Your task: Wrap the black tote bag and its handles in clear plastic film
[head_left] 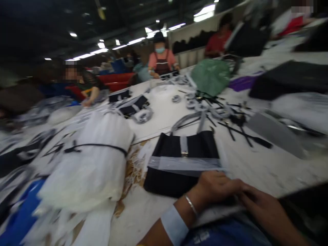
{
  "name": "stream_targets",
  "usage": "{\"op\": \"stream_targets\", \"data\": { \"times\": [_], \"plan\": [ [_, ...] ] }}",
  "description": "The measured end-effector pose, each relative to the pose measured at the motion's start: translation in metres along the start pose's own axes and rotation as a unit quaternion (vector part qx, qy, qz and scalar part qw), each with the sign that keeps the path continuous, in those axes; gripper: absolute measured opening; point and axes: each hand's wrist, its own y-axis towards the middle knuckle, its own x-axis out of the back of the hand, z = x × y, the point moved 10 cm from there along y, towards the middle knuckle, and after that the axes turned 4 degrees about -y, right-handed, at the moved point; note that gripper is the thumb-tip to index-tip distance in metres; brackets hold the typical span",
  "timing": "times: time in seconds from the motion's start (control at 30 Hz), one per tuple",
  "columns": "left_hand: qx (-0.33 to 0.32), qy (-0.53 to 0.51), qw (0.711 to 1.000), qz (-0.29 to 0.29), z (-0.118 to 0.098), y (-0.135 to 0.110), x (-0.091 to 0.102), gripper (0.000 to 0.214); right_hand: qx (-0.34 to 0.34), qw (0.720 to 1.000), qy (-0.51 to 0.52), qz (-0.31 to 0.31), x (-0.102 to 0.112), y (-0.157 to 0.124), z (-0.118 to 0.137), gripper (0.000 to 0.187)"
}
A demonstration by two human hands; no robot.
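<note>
A black handbag [176, 182] lies on the white table just ahead of me. A pale translucent strip [164, 163] runs across its front, and its clasp tab [183, 145] and raised handle [187, 118] are wrapped in pale covering. My left hand [217, 188], with a bracelet and a white band on that arm, is closed at the bag's lower right corner. Against its fingertips is my right hand [258, 201], also with curled fingers. Whatever sits between them is hidden and blurred.
To the left stands a large white bundle of sheets [94, 171] tied with a black cord, near a blue bag [23, 212]. Black straps [246, 133], a grey panel [276, 133] and a green bag [211, 77] lie beyond. Several people, one in an apron [162, 63], sit around the table.
</note>
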Motion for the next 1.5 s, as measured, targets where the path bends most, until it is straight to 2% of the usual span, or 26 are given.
{"op": "stream_targets", "data": {
  "times": [0.03, 0.1, 0.2, 0.33, 0.43, 0.53, 0.6, 0.63, 0.7, 0.8, 0.87, 0.97, 1.07, 1.23, 1.33, 1.4, 1.5],
  "plan": [
    [-0.009, -0.035, 0.998, -0.048, -0.003, 0.001, 0.002, 0.020, -0.039, 0.999, 0.012, 0.001, 0.001, -0.009, -0.010, 0.045],
    [-0.004, -0.075, 0.988, -0.136, 0.004, 0.000, 0.010, 0.016, -0.075, 0.996, 0.054, 0.017, -0.003, -0.016, -0.016, 0.043],
    [-0.012, -0.094, 0.979, -0.182, 0.010, 0.001, 0.019, 0.011, -0.084, 0.991, 0.103, -0.014, -0.003, -0.012, -0.012, 0.035],
    [0.027, -0.098, 0.986, -0.130, 0.000, 0.010, 0.034, 0.015, -0.089, 0.987, 0.128, -0.044, -0.002, -0.014, -0.011, 0.028],
    [0.061, -0.141, 0.986, -0.065, -0.002, 0.015, 0.058, 0.026, -0.078, 0.990, 0.104, -0.046, 0.002, -0.016, -0.014, 0.029],
    [0.072, -0.138, 0.987, -0.026, 0.019, 0.029, 0.090, 0.028, -0.075, 0.995, 0.062, -0.029, 0.006, -0.016, -0.020, 0.030],
    [0.064, -0.096, 0.993, 0.014, 0.045, 0.046, 0.099, 0.025, -0.071, 0.996, 0.040, -0.024, 0.009, -0.016, -0.022, 0.030],
    [0.046, -0.080, 0.995, 0.049, 0.058, 0.056, 0.095, 0.024, -0.065, 0.997, 0.031, -0.026, 0.010, -0.016, -0.022, 0.029],
    [-0.019, -0.071, 0.986, 0.147, 0.077, 0.074, 0.073, 0.023, -0.048, 0.998, 0.022, -0.041, 0.013, -0.016, -0.018, 0.026],
    [-0.121, -0.086, 0.950, 0.276, 0.091, 0.088, 0.037, 0.025, -0.038, 0.997, 0.044, -0.060, 0.015, -0.016, -0.013, 0.022],
    [-0.164, -0.099, 0.928, 0.319, 0.094, 0.092, 0.021, 0.031, -0.032, 0.996, 0.059, -0.065, 0.015, -0.013, -0.011, 0.021],
    [-0.209, -0.113, 0.906, 0.351, 0.094, 0.095, 0.007, 0.029, -0.011, 0.997, 0.052, -0.047, 0.013, -0.007, -0.006, 0.018],
    [-0.242, -0.113, 0.902, 0.340, 0.096, 0.095, -0.005, 0.029, -0.005, 0.999, 0.034, -0.013, 0.008, -0.002, -0.005, 0.019],
    [-0.274, -0.073, 0.940, 0.191, 0.102, 0.093, -0.014, 0.029, -0.030, 0.998, 0.052, 0.030, -0.003, 0.004, -0.008, 0.021],
    [-0.271, -0.075, 0.950, 0.135, 0.103, 0.089, -0.016, 0.026, -0.061, 0.993, 0.070, 0.075, -0.015, 0.007, -0.012, 0.024],
    [-0.262, -0.092, 0.952, 0.132, 0.105, 0.088, -0.020, 0.027, -0.074, 0.989, 0.077, 0.100, -0.022, 0.008, -0.014, 0.027],
    [-0.245, -0.137, 0.947, 0.156, 0.109, 0.090, -0.026, 0.033, -0.073, 0.991, 0.073, 0.089, -0.021, 0.007, -0.015, 0.027]
  ]
}}
